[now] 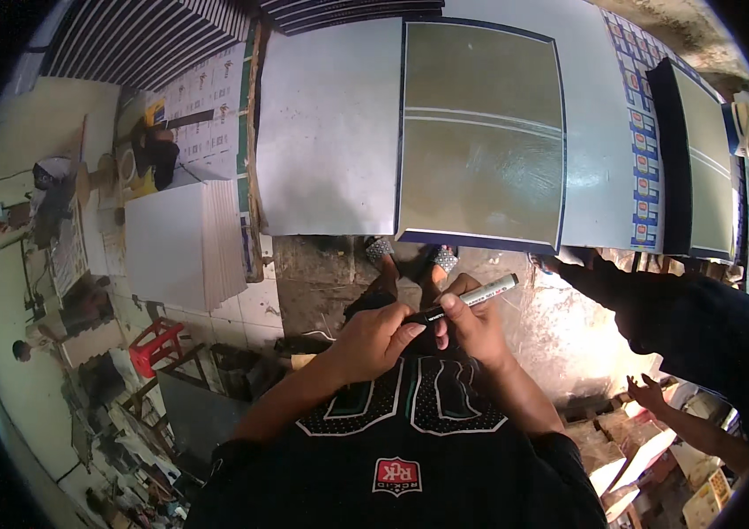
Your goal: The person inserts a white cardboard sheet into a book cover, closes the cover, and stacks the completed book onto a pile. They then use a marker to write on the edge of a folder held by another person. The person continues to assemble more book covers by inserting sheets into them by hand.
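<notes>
Black shirt (471,472), red badge (397,476), 2 white-edged dotted shapes (357,401)

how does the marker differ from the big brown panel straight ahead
The marker is slim; the panel is broad, flat and far larger. The marker is whitish with dark ends; the panel is brown with dark blue edges. The marker is held by the left hand and right hand; the panel lies on the table. Both combine lighter and darker parts.

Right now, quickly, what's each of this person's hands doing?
Left hand: closed, holding one end of a marker.
Right hand: closed, holding the same marker's pale barrel.
</notes>
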Demonstrator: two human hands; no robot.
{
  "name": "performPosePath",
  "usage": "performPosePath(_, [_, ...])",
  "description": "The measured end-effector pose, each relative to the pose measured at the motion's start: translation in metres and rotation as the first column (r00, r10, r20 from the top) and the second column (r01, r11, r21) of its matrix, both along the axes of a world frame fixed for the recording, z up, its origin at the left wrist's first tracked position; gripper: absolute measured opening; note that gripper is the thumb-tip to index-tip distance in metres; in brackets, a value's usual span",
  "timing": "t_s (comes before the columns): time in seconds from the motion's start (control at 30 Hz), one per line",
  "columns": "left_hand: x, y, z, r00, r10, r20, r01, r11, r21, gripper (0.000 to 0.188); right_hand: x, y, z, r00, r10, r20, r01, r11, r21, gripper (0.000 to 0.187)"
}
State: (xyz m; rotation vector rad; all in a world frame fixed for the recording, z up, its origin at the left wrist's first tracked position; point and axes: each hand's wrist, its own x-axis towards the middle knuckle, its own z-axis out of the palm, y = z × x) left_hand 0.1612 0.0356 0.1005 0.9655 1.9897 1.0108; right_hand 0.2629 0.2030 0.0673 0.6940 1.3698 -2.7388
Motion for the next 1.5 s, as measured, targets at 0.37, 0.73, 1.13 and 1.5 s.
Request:
performPosePath(0.37, [0.0, -0.05, -0.039, 0.546, 0.11, 0.831, -0.251, 0.967, 0.037, 0.037, 0.022, 0.042, -0.036, 0.981, -0.158, -0.109, 0.191, 0.855, 0.482, 0.024])
performPosePath(0.73, [-0.035, -0.034, -0.146, 0.045, -0.118, 0.992, -0.526, 0.841, 0.124, 0.016, -0.063, 0.012, -0.076, 0.997, 0.068, -0.04, 0.014, 0.345, 0.939, 0.022])
performPosePath(1.13, [-0.025, 0.005, -0.183, 0.088, 0.171, 0.981, -0.548, 0.831, -0.096, 0.021, -0.071, 0.011, -0.101, 0.956, 0.272, -0.114, 0.078, 0.141, 0.987, 0.02])
performPosePath(1.5, [-0.026, 0.006, -0.185, -0.045, 0.127, 0.991, -0.616, 0.778, -0.128, 0.019, -0.068, 0.02, -0.107, 0.88, 0.426, -0.21, 0.203, 0.062, 0.977, 0.03])
